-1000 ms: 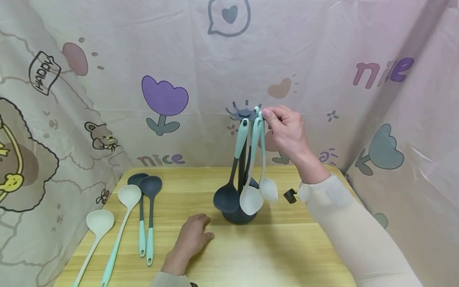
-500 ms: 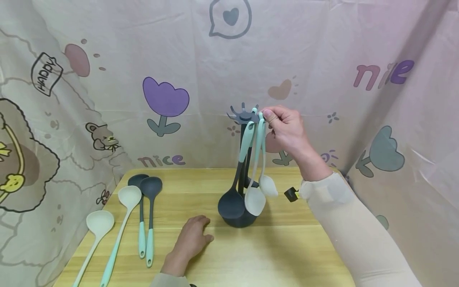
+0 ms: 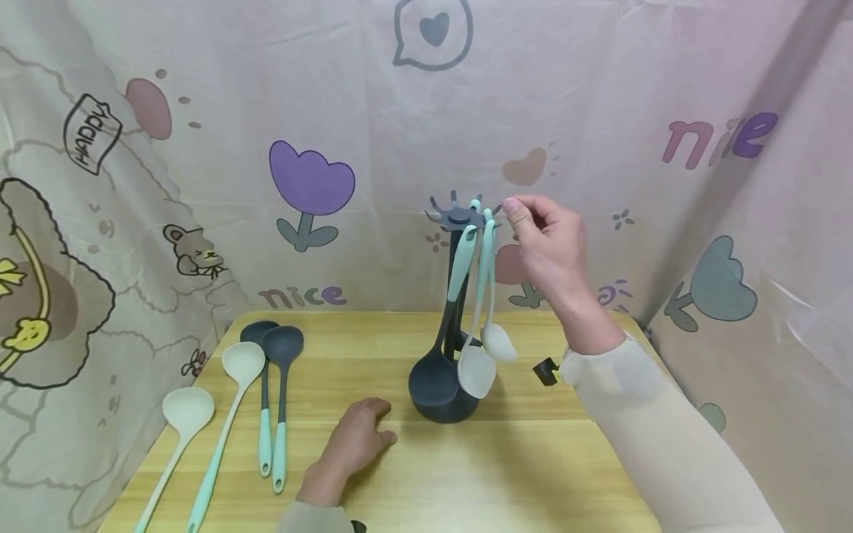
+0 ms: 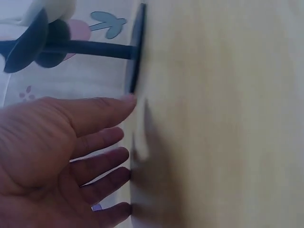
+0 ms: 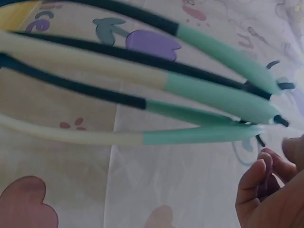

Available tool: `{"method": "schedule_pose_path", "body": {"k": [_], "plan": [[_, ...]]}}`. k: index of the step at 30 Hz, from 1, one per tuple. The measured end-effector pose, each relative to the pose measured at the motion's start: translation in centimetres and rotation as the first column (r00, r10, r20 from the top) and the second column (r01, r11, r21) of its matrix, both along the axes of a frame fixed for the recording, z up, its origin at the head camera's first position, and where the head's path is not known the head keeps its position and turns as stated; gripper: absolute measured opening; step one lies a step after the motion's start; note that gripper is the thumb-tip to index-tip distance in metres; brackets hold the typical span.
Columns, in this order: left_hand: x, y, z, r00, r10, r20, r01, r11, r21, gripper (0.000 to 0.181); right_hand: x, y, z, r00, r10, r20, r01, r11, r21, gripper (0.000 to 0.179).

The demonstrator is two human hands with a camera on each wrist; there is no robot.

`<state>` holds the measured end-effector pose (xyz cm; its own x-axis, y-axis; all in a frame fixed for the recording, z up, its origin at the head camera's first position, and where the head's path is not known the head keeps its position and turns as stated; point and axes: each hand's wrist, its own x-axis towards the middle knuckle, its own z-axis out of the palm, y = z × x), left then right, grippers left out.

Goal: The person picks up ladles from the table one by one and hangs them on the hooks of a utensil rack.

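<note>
Centrally, a dark-grey rack with a crown of hooks (image 3: 460, 217) stands upright on a yellow wood-grain tabletop (image 3: 533, 474). Mint-handled utensils hang from it, among them a dark ladle (image 3: 433, 379), an off-white ladle (image 3: 477, 372) and a small off-white spoon (image 3: 498, 342). The right hand (image 3: 549, 233) is beside the hooks, fingers curled, thumb apart from them; contact with a hook cannot be told. The left hand (image 3: 356, 438) rests near the rack's base, fingers relaxed and slightly spread. At left lie two off-white ladles (image 3: 187, 411) and two dark-grey spoons (image 3: 283, 346), all mint-handled. Pale fabric (image 3: 400, 148) encloses the table behind and at both sides, printed with tulips, hearts and "nice".
</note>
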<state>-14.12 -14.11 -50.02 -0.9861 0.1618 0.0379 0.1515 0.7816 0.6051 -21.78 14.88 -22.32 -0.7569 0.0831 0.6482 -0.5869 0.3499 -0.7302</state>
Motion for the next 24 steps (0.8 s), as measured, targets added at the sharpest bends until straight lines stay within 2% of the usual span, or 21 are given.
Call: {"method": "schedule_pose_path", "body": {"k": [3, 5, 8, 10, 12, 16, 18, 20, 24], "plan": [[-0.6, -0.1, 0.9, 0.999, 0.037, -0.005, -0.037, 0.996, 0.083, 0.042, 0.9, 0.0, -0.1, 0.999, -0.007, -0.038, 0.007, 1.0, -0.006, 0.027], [-1.0, 0.1, 1.7, 0.996, 0.086, -0.008, -0.084, 0.986, 0.148, 0.039, 1.3, -0.1, -0.2, 0.999, 0.008, -0.044, -0.007, 1.0, 0.007, 0.024], [-1.7, 0.7, 3.4, 0.987, 0.156, -0.031, -0.144, 0.959, 0.244, 0.034, 1.6, -0.3, -0.5, 0.999, 0.019, -0.044, -0.017, 0.999, 0.033, 0.019], [-2.0, 1.3, 4.9, 0.982, 0.178, -0.066, -0.149, 0.938, 0.313, 0.032, 1.5, -0.5, -0.7, 0.998, 0.023, -0.056, -0.021, 0.999, 0.034, 0.018], [-2.3, 2.2, 6.7, 0.978, 0.18, -0.104, -0.129, 0.918, 0.375, 0.03, 1.5, -0.7, -0.8, 0.997, 0.019, -0.072, -0.017, 0.999, 0.028, 0.017], [-2.9, 4.2, 10.0, 0.975, 0.131, -0.179, -0.033, 0.884, 0.466, 0.031, 1.4, -1.0, -0.9, 0.996, -0.001, -0.087, 0.002, 1.0, 0.014, 0.017], [-3.1, 5.1, 11.2, 0.972, 0.099, -0.214, 0.013, 0.883, 0.47, 0.033, 1.4, -1.1, -0.9, 0.996, -0.005, -0.092, 0.006, 1.0, 0.01, 0.018], [-3.2, 6.0, 11.9, 0.967, 0.073, -0.246, 0.049, 0.888, 0.456, 0.033, 1.4, -1.1, -0.9, 0.995, -0.005, -0.097, 0.005, 1.0, 0.005, 0.018], [-3.1, 7.2, 12.2, 0.959, 0.062, -0.277, 0.06, 0.91, 0.41, 0.026, 1.6, -1.2, -1.3, 0.995, 0.0, -0.101, 0.001, 1.0, 0.004, 0.016]]}}
